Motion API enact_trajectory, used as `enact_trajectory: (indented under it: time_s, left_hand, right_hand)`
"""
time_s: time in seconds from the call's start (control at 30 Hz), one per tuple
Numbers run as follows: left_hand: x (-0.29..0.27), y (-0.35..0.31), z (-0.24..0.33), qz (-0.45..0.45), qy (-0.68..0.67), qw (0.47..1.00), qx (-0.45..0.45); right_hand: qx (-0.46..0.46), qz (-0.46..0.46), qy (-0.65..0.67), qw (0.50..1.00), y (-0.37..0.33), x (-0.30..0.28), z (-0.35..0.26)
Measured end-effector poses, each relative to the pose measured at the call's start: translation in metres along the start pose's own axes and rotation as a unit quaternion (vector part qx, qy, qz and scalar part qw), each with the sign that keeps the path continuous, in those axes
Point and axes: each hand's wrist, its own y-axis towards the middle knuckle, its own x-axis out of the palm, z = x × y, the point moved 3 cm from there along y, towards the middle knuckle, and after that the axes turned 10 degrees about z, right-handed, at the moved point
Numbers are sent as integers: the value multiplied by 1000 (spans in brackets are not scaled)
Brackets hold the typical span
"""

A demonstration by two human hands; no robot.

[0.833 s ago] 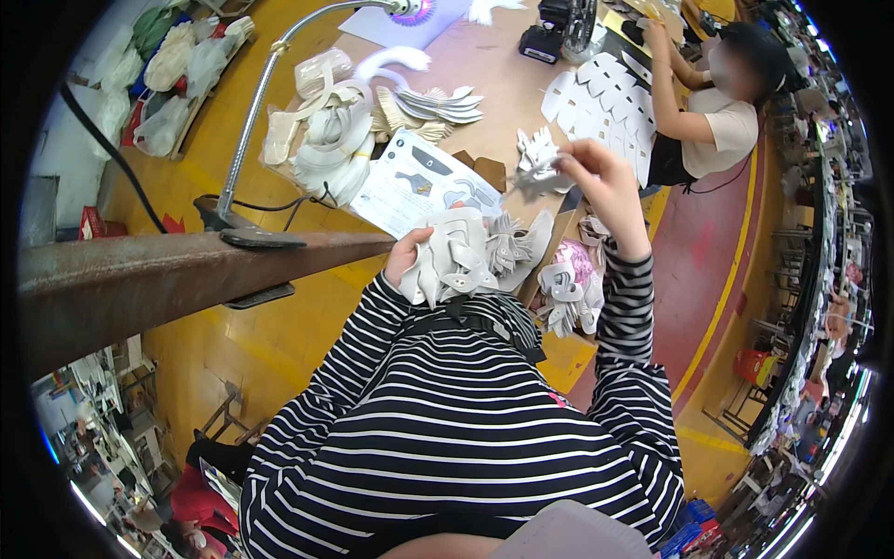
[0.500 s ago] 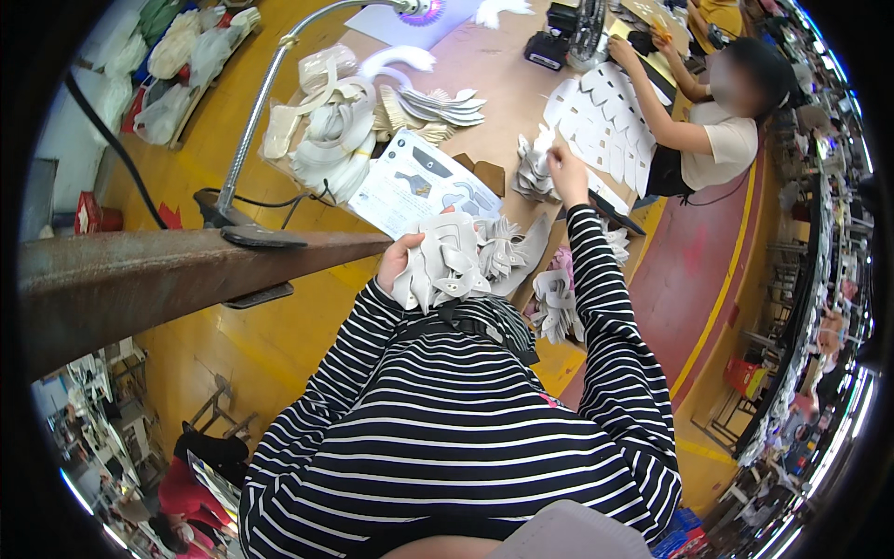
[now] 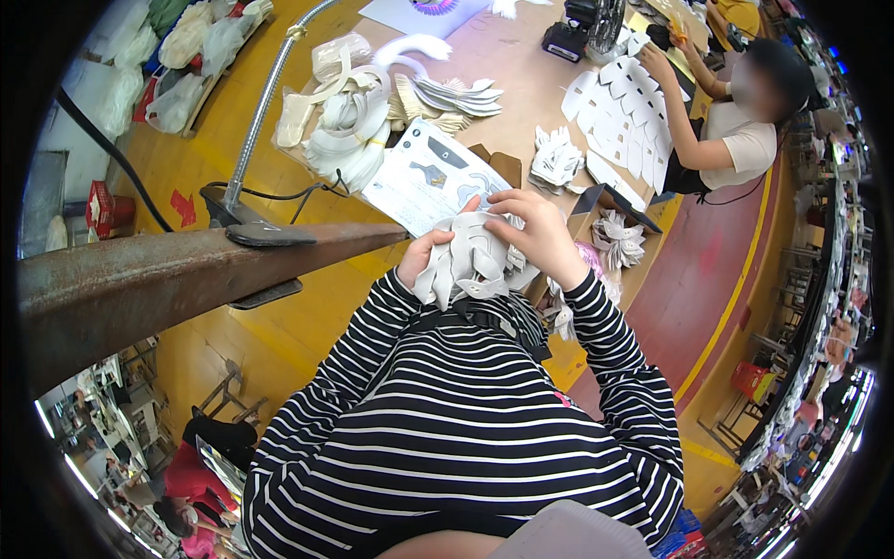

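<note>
A bundle of white cut-out pieces point(image 3: 458, 265), thin and curved with small holes, like shoe upper parts, is held close to my waist. My left hand point(image 3: 428, 253) grips its left side, thumb over the top. From the upper right my right hand point(image 3: 542, 235) reaches in with bent fingers pinching at the bundle's upper edge; exactly which piece is between them is partly hidden. A printed sheet with drawings point(image 3: 433, 177) lies on the table just beyond. Another pile of white pieces point(image 3: 557, 158) sits farther right on the table.
Coiled white strips point(image 3: 349, 126) and stacked curved pieces point(image 3: 452, 98) lie at the back left. A rusty beam point(image 3: 186, 270) juts in from the left beside a bendable lamp arm point(image 3: 261, 102). A black fan point(image 3: 591, 33) stands at the back. One co-worker point(image 3: 726, 121) handles white pieces at right.
My right hand has come back from the pile on the right to the bundle in my left hand. The left hand keeps its hold. The view has shifted slightly.
</note>
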Motion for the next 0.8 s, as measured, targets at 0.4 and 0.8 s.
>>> enact_trajectory:
  time_s: [0.4, 0.8]
  left_hand:
    - [-3, 6, 5, -30, -49, 997, -55]
    - [6, 2, 6, -26, -44, 998, -48]
  right_hand:
    - [-54, -44, 8, 997, -27, -17, -25]
    - [12, -30, 147, 989, -27, -33, -40]
